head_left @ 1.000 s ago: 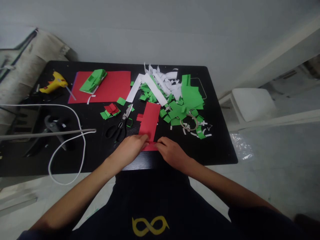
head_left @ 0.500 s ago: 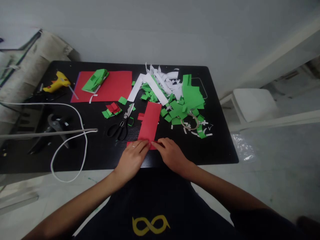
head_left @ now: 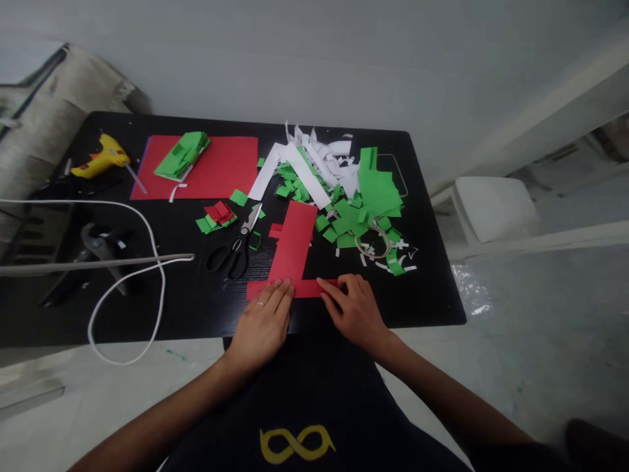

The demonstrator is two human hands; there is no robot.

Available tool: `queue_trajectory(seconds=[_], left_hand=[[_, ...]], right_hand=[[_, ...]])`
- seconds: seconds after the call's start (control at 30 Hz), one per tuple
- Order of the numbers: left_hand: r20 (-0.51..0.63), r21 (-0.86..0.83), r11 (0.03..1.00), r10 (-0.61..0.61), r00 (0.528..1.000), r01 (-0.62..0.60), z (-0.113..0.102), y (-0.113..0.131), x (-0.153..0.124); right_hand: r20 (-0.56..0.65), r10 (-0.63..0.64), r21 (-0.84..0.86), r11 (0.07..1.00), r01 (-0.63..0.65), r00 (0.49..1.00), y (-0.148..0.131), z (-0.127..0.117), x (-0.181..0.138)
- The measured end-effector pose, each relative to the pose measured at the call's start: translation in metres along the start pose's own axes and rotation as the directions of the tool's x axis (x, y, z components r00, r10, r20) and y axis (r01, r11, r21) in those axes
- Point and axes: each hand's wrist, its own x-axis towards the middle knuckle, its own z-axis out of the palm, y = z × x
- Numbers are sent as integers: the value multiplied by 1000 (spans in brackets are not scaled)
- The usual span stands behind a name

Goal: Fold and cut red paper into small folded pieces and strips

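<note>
A narrow red paper strip (head_left: 308,288) lies crosswise near the table's front edge. My left hand (head_left: 263,321) rests flat on its left part, fingers stretched out, a ring on one of them. Toward the strip's right end, my right hand (head_left: 354,307) touches the paper with its fingertips, the fingers partly bent and apart. A wider red paper piece (head_left: 293,239) runs away from the strip, its near end beside my left fingertips. Black-handled scissors (head_left: 236,248) lie to the left of it, blades partly open. Small red paper pieces (head_left: 276,231) show beside the wide piece.
Behind are white paper strips (head_left: 307,174) and green paper scraps (head_left: 378,190), with a ring-shaped roll (head_left: 372,242). A red sheet (head_left: 228,167) bears folded green paper (head_left: 183,156). At left are a yellow glue gun (head_left: 105,157), pliers (head_left: 101,246) and a white cable (head_left: 160,288).
My right hand has slid rightward along the red strip, away from my left hand, uncovering more of the strip. My left hand now lies flatter on it. The view has shifted slightly.
</note>
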Motion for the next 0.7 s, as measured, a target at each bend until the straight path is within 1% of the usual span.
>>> queue_trajectory(seconds=[0.13,0.27,0.37,0.47,0.6,0.7], left_hand=[[49,21,999,-49,998,48,-4,10,9],[90,24,997,-73,993,71,-4,12,12],[72,-2,998,-56,996,56,-4,2,6],[36,32,999,-36,999,34,-9,-15,-4],[-31,97,993,-69,997,72,-20,-35,-19],[-40,115,988,-103,994,107,-25,-41,-27]], right_hand=[[-55,66,-28,997,-68,996,8,-2,-10],[-55,93,-43,994,-96,994,9,-3,-13],[-48,105,-35,994,-107,993,9,-3,-13],[-58,102,-20,994,-104,993,10,-4,-13],[-50,97,6,995,-97,994,12,-5,-11],[-52,94,22,995,-93,994,16,-7,-11]])
